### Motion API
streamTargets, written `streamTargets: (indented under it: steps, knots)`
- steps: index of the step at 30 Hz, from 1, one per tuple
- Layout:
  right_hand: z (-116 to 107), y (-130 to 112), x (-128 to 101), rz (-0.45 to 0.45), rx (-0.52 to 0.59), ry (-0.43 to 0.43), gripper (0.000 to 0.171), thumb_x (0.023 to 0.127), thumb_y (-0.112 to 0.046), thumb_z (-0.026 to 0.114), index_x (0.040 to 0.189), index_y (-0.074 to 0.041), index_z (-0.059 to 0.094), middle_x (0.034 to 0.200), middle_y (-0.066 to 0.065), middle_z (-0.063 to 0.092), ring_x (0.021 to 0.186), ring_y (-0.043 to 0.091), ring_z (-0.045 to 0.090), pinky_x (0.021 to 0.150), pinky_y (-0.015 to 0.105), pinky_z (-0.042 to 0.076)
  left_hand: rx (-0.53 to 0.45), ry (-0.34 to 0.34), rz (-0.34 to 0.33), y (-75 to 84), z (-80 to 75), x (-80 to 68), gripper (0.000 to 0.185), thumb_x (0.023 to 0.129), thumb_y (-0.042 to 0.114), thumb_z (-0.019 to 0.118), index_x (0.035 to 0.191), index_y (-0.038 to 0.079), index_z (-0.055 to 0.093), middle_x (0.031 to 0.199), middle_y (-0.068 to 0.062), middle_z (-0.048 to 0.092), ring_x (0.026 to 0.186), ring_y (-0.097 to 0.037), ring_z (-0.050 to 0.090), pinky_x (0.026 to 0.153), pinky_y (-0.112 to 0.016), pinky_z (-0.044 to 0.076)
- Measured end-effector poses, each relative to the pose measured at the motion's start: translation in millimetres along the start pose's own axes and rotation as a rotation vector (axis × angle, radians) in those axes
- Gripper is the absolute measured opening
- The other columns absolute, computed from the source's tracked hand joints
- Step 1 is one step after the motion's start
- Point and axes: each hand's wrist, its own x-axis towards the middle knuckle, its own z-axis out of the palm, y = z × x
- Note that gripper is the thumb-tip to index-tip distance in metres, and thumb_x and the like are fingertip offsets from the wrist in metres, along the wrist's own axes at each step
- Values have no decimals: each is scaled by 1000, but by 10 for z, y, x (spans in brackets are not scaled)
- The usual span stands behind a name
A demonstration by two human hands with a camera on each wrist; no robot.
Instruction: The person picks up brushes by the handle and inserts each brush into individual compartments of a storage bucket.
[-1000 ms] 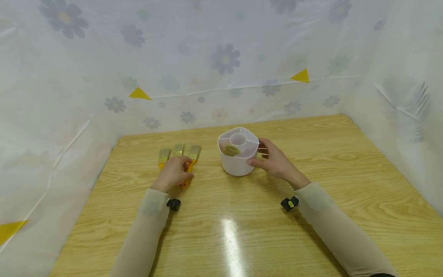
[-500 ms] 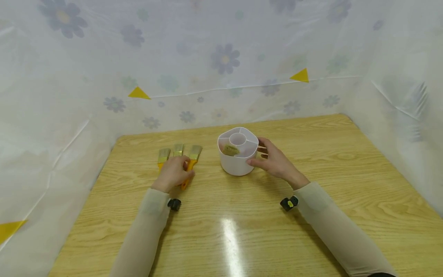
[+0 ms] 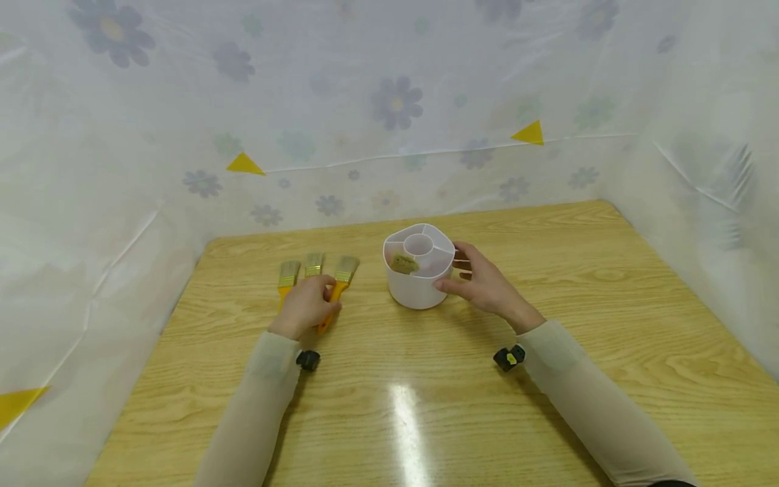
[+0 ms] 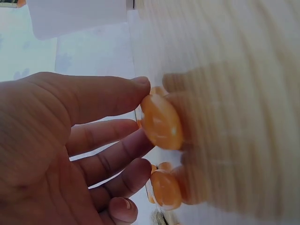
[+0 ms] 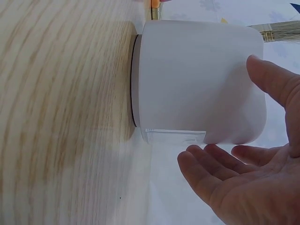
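The brushes (image 3: 331, 304) have bright orange handles, kinda glossy in the left wrist view, with gold-yellow ferrules and greyish-tan bristles (image 3: 347, 264). The holder (image 3: 420, 291) is plain white, though it looks a bit mauve-grey from the right wrist, and the bristles inside it (image 3: 404, 264) go more olive-tan. Table (image 3: 517, 419) is honey-yellow with a wavy wood grain, plus a white streak of glare. Backdrop (image 3: 341, 40) is off-white with a flower print: greyish-purple blooms, the bigger ones with yellow centres, and some faint green and peach ones. Triangles (image 3: 246, 164) on it are solid mustard yellow. Sleeves (image 3: 590, 399) are plain beige, wrist cameras (image 3: 308, 360) black, the right one with a yellow patch.
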Motion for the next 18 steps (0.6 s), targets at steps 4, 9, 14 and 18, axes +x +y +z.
streamTargets:
  steps: [4,9,14,18]
  knots:
    - [-4,-4,-3,7,6,-2,78,87,-20,72,147,0,26,142,21,38,130,43,37,105,56,31,-9,-6,7,2,7,4,52,87,23,71,133,8,55,100,-7,67,81,-19,63,73,-41,52]
    - [-1,104,35,7,2,0,81,86,-27,73,148,-4,26,147,17,35,132,41,36,105,55,33,-16,-9,25,11,17,9,48,86,24,72,129,7,57,88,-4,65,70,-16,59,69,-37,50]
    - [17,377,134,-4,-6,20,85,81,-41,75,148,-15,29,148,9,34,134,37,35,104,55,33,16,1,53,10,25,10,22,87,24,71,88,7,58,62,-1,44,53,-15,41,57,-32,37]
    - [19,373,138,0,-11,19,84,82,-39,75,148,-14,29,145,11,37,132,37,36,105,55,32,38,-1,53,21,28,10,26,87,23,70,75,9,52,62,-2,40,52,-15,39,55,-31,34]
